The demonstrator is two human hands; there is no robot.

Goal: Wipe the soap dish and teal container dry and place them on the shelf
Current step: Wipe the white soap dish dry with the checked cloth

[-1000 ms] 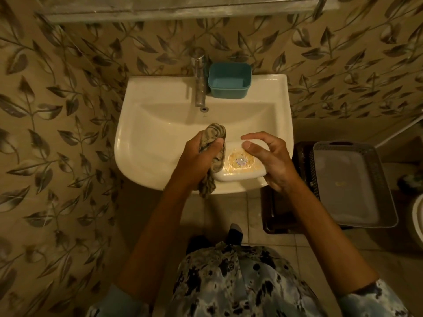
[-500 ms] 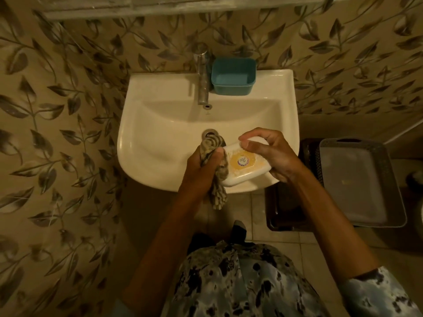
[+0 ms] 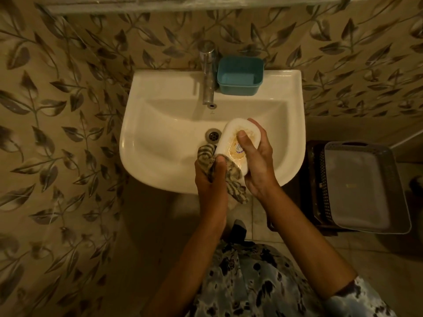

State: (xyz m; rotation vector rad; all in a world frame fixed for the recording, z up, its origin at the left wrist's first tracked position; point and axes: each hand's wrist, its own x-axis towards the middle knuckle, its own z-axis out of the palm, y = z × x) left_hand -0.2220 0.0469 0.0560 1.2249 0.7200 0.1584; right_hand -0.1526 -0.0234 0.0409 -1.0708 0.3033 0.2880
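A white soap dish (image 3: pixel 231 138) with a gold pattern and a small sticker is held over the front of the sink. My right hand (image 3: pixel 256 163) grips it, thumb across its face and fingers behind its far edge. My left hand (image 3: pixel 209 179) holds a striped cloth (image 3: pixel 231 177) bunched against the dish's lower left edge. The teal container (image 3: pixel 239 76) stands empty on the sink's back ledge, right of the tap. A grey shelf edge (image 3: pixel 183 3) runs along the top of the view.
The white sink (image 3: pixel 160 138) has a steel tap (image 3: pixel 207 74) at the back and a drain (image 3: pixel 213 135) just left of the dish. A grey plastic tray (image 3: pixel 361 188) sits on a dark basket at the right. Leaf-patterned wall lies to the left.
The soap dish has turned from lying crosswise to standing lengthwise, and my right thumb now lies across its face. The cloth has slid to its lower left edge.
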